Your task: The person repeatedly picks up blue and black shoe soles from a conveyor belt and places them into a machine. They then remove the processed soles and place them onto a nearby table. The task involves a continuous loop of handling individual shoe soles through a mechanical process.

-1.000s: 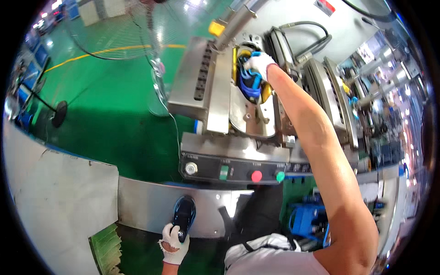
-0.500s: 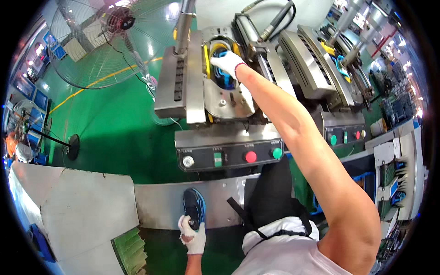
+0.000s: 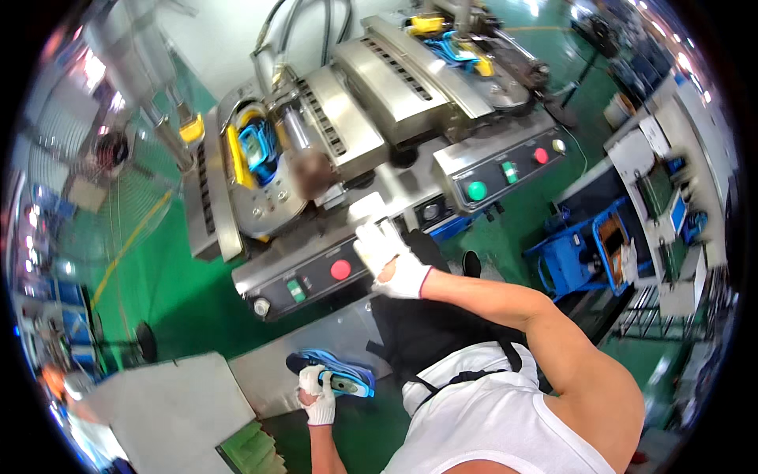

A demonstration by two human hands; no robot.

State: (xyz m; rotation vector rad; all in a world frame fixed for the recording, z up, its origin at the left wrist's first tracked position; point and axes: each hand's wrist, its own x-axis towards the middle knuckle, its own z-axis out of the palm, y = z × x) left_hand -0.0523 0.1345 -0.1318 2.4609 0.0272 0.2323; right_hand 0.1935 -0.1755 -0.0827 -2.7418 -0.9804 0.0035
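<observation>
My left hand [image 3: 317, 395], in a white knitted glove with a worn patch, grips a blue and dark shoe [image 3: 347, 365] by its side. The shoe lies tilted over the metal ledge in front of me. My right hand [image 3: 395, 261], also gloved, is laid with stretched fingers over the right end of the near control panel [image 3: 316, 276], beside its red button [image 3: 340, 269]. It hides whatever lies under it. In the near press machine [image 3: 268, 207], a blue shoe [image 3: 257, 146] sits between yellow pads, with a blurred round part close by.
A second press [image 3: 403, 95] with blue and yellow parts stands to the right, with its own button panel [image 3: 505, 170]. A blue crate [image 3: 576, 253] is at the right. A large wire fan [image 3: 110, 150] stands left, and a pale board [image 3: 166, 403] lies lower left.
My right hand has left the shoe in the near press and come back to the panel's right end. The left hand has turned its shoe sideways. My view has swung right.
</observation>
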